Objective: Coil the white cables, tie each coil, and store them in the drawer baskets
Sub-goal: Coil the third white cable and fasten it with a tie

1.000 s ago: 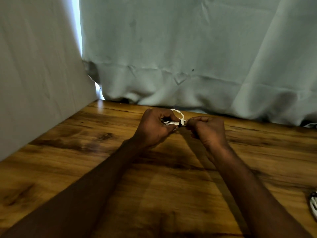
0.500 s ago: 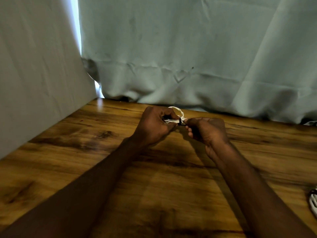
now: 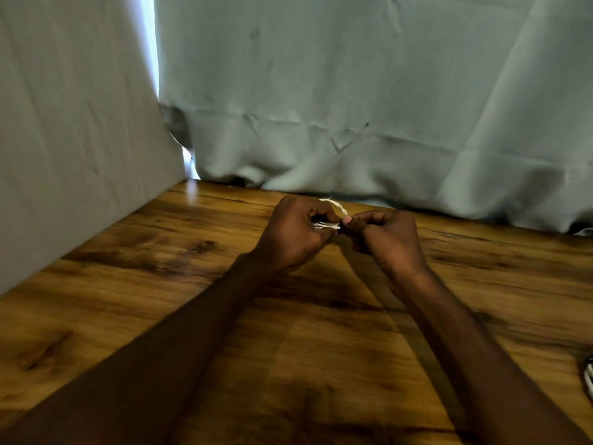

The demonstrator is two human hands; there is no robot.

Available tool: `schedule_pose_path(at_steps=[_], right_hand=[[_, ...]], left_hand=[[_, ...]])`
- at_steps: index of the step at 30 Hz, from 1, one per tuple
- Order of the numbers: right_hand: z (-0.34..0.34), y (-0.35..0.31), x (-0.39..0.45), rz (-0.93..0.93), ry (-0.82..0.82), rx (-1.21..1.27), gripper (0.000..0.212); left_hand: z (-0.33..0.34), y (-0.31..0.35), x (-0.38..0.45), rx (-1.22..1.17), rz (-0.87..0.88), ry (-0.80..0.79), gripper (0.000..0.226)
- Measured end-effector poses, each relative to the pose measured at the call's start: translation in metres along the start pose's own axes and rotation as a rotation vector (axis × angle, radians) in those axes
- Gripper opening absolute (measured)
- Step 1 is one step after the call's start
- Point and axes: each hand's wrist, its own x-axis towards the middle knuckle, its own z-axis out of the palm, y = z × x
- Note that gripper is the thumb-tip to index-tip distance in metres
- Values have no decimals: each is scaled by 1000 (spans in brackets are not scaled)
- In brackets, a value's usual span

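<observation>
1. Mostly backdrop: a pale curtain [image 3: 369,91] hangs behind a wooden table [image 3: 160,284]; both forearms reach in over it, hands meeting near the far edge.
2. Right edge of the table: a bit of another white cable [image 3: 588,380], mostly cut off, well apart from the hands. No drawer or baskets in view.
3. Left hand [image 3: 292,232] is curled closed around the white cable coil [image 3: 324,223]; one loop sticks up above the knuckles.
4. Right hand [image 3: 385,236] is closed too, fingertips [image 3: 348,220] pinching at a small dark tie [image 3: 340,229] right against the coil.
5. Judged step: tying the coil; storing not yet done.
6. Risk: if the left grip slackens while the tie is pulled, the loops could spring apart and the coil go loose.
7. Risk: the tie is small and mostly hidden by the fingers, so it could slip out of the pinch, or catch only some strands. Can't tell if it is already fastened.
</observation>
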Motion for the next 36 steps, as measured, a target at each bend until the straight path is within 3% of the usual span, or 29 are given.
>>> schedule_pose_path(at_steps=[3, 7, 14, 17, 21, 26, 30, 36], right_hand=[[1, -1, 0, 22, -9, 32, 4], [2, 2, 1, 84, 89, 120, 12], [5, -3, -4, 132, 82, 190, 18], [1, -6, -3, 328, 89, 389, 14], [-4, -7, -4, 567, -28, 751, 11], [1, -15, -7, 451, 9, 841, 16], [-2, -16, -7, 189, 108, 533, 14], [-7, -14, -2, 161, 197, 406, 19]], left_hand=[[2, -3, 1, -48, -48, 53, 15], [6, -1, 1, -34, -45, 47, 18], [6, 0, 1, -29, -38, 45, 19], [8, 1, 1, -41, -59, 47, 17], [11, 1, 0, -120, -106, 69, 15], [12, 0, 1, -188, -158, 104, 14], [9, 5, 3, -232, -170, 22, 17], [8, 8, 4, -196, -83, -115, 16]])
